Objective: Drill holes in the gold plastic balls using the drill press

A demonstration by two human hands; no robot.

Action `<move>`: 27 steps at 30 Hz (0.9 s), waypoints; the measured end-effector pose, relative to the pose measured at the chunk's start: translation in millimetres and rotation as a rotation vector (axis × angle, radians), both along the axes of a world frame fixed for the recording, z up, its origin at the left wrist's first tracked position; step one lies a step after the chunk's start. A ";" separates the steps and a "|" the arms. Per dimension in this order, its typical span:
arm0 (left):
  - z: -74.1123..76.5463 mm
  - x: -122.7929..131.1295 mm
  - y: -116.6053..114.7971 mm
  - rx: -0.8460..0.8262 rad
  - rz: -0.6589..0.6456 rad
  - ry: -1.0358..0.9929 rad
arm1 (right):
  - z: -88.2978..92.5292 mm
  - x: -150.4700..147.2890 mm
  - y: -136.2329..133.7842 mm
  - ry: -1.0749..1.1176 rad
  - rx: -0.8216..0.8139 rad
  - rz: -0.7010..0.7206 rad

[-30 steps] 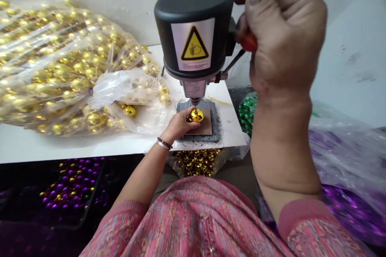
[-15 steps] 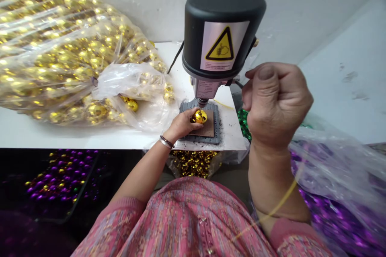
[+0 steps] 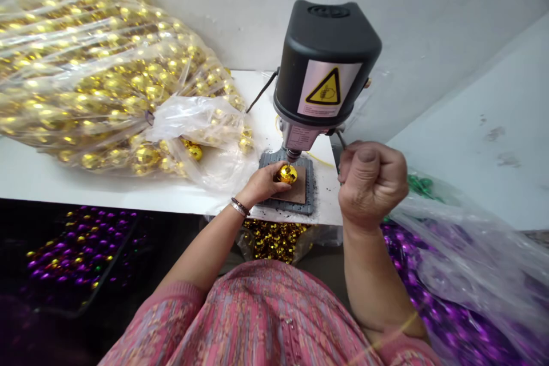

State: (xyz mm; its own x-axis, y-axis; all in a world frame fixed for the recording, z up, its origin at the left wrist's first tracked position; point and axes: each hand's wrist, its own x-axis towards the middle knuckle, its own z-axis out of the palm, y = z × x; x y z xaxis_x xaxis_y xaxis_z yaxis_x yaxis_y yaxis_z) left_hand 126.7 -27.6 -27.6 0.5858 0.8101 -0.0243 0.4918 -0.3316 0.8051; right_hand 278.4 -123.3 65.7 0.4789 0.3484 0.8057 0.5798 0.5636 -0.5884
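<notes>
place: workshop | evidence: black drill press (image 3: 328,40), warning sticker (image 3: 329,91), large bag of gold beads (image 3: 182,119), white worktable (image 3: 26,171)

My bare right hand (image 3: 373,183) has dropped from beside the boxy black motor housing (image 3: 328,57) to below it, and the thin grey metal lever (image 3: 341,138) now slants downward instead of up. My fist now hides its red knob. A blurred yellow strand (image 3: 398,329) has appeared across my right arm (image 3: 369,269).
</notes>
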 end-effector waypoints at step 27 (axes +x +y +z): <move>2.6 -46.8 -52.5 0.020 -0.170 -0.072 | 63.6 9.5 39.4 0.191 0.122 0.163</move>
